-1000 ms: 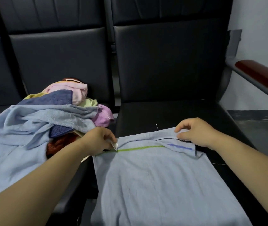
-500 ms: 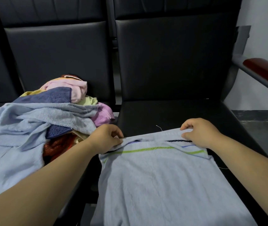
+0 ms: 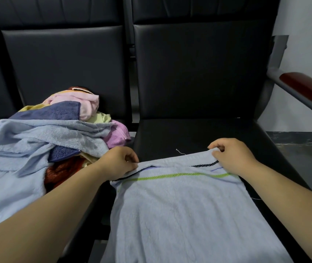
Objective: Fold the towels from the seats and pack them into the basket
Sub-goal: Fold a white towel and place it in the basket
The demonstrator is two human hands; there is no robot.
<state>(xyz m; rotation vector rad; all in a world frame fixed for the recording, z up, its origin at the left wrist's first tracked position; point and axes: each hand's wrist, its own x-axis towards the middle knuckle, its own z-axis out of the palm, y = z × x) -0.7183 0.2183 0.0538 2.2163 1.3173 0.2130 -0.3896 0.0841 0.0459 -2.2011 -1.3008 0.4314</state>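
Note:
A light blue towel [image 3: 185, 215] with green, dark and purple stripes lies spread over the right black seat [image 3: 198, 133] and hangs toward me. My left hand [image 3: 117, 162] pinches its far left corner. My right hand [image 3: 231, 156] pinches the far right corner, where the edge is folded over. A heap of unfolded towels [image 3: 43, 141] in blue, navy, pink, yellow and red fills the left seat. No basket is in view.
Black seat backs [image 3: 198, 69] rise behind both seats. A metal armrest with a reddish wooden pad [image 3: 307, 88] runs along the right side. Grey floor [image 3: 303, 149] and a pale wall lie beyond it.
Both hands have carried the towel's far edge a little farther up the seat. More of the green and dark stripes shows now.

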